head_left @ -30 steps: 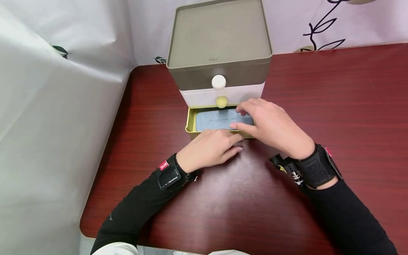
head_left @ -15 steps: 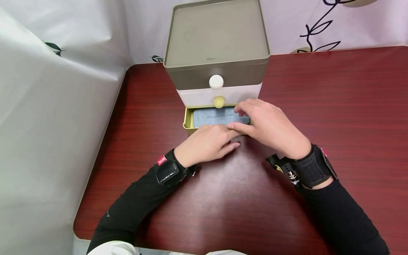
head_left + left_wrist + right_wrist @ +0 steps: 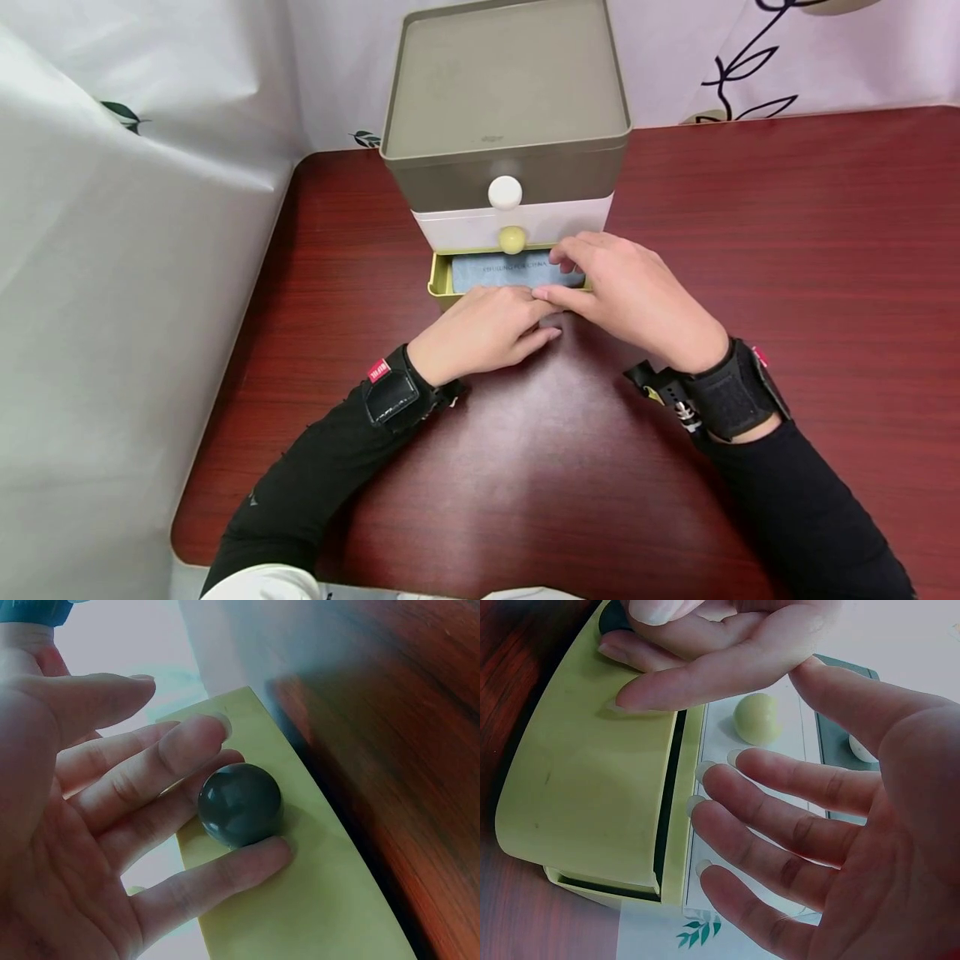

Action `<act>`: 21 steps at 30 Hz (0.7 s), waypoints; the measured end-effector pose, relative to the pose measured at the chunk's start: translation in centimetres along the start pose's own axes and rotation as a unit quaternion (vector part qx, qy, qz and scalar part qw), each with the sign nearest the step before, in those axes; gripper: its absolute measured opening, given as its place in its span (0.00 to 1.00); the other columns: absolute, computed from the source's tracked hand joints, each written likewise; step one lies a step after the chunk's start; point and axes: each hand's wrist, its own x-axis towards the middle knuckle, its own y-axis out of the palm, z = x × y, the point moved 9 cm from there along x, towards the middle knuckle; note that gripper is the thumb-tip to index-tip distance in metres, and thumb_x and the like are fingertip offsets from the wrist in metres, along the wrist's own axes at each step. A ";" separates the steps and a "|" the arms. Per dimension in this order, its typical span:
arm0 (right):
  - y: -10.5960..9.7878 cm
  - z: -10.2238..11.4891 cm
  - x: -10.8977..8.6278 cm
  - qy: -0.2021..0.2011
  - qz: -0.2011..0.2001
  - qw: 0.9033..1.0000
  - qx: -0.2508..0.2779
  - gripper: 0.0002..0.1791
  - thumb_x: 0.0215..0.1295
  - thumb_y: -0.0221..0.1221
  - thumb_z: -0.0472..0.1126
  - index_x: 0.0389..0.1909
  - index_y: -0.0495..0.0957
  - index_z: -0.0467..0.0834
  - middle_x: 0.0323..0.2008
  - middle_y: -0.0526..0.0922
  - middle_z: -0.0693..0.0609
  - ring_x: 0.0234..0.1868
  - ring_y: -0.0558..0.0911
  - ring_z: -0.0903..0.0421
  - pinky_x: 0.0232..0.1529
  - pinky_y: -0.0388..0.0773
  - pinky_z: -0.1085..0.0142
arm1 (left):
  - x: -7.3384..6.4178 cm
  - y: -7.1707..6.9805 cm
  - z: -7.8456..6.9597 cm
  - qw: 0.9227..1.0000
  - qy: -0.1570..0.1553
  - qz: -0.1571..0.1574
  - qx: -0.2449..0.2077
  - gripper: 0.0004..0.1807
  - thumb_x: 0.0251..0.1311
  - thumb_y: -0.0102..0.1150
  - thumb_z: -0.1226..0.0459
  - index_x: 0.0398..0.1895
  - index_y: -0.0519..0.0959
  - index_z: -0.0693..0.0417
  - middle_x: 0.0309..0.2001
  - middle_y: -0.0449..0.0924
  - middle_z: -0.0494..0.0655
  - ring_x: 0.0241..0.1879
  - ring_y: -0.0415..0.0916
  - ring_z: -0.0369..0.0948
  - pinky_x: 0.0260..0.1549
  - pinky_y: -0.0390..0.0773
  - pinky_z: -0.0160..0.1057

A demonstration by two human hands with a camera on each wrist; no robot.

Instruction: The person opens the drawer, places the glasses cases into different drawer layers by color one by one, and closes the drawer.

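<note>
A yellow bottom drawer (image 3: 440, 283) stands partly out of a small stacked drawer unit (image 3: 510, 83). Inside lies a light blue flat case (image 3: 487, 268) with a line of dark lettering. My left hand (image 3: 487, 329) is at the drawer front, its nearly straight fingers on either side of a round dark knob (image 3: 240, 804). The fingertips press against the yellow front (image 3: 322, 900). My right hand (image 3: 637, 296) is over the drawer's right end with bent, relaxed fingers and holds nothing. Its thumb tip overlaps the left hand's fingers in the head view.
Above the yellow drawer are a white drawer with a yellow knob (image 3: 512, 240) and a grey-brown one with a white knob (image 3: 505, 192). The unit stands on a reddish wooden table (image 3: 772, 233), near a white patterned sheet (image 3: 675, 50) behind and at the left.
The yellow drawer has slid a little inward, and less of the blue case shows. My left hand has moved forward with it. The right hand has kept nearly the same pose.
</note>
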 end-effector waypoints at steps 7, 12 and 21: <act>-0.1 0.0 0.0 0.001 -0.004 1.000 -0.004 0.19 0.61 0.63 0.55 0.44 0.78 0.45 0.37 0.81 0.52 0.38 0.79 0.56 0.38 0.75 0.57 | 0.3 0.0 0.2 1.000 -0.003 0.005 0.007 0.10 0.66 0.53 0.53 0.43 0.79 0.45 0.24 0.73 0.37 0.27 0.73 0.37 0.25 0.75 0.39; -0.2 -0.1 0.1 0.003 -0.005 1.000 -0.004 0.19 0.62 0.61 0.54 0.44 0.79 0.45 0.39 0.81 0.51 0.40 0.79 0.55 0.39 0.76 0.54 | 0.5 0.0 0.5 1.000 -0.008 0.012 0.006 0.10 0.67 0.52 0.53 0.43 0.78 0.46 0.25 0.74 0.36 0.28 0.73 0.37 0.26 0.75 0.39; -0.4 -0.2 0.0 -0.004 -0.020 1.000 -0.013 0.20 0.62 0.61 0.56 0.44 0.78 0.45 0.39 0.80 0.52 0.39 0.79 0.54 0.39 0.76 0.55 | 0.6 0.1 1.0 1.000 -0.011 -0.002 0.007 0.10 0.66 0.54 0.54 0.38 0.81 0.47 0.32 0.77 0.39 0.33 0.76 0.38 0.30 0.77 0.40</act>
